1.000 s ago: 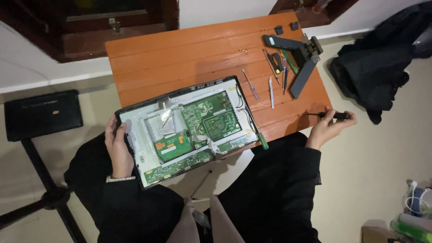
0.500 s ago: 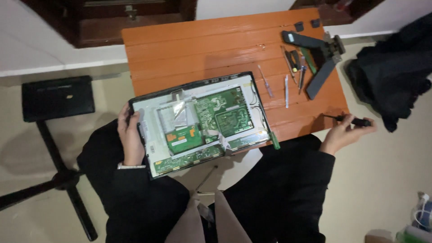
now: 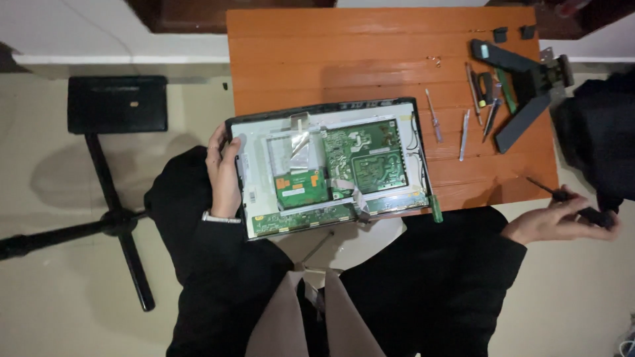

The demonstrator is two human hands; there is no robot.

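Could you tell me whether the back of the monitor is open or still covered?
Open: the monitor lies face down with no back cover, its green circuit boards and metal plate bare. The left hand grips its edge.

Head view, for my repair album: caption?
Left hand steadies opened monitor on orange table; right hand holds screwdriver.

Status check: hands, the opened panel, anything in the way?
Left hand grips opened monitor panel edge. Right hand holds black screwdriver, off table. Nothing between them.

At the frame's top, a table [image 3: 317,59] of smooth orange-painted wooden planks carries an opened monitor [image 3: 331,165] showing matt green circuit boards, silvery foil tape and bare grey metal, beside metal-shafted screwdrivers [image 3: 433,116].
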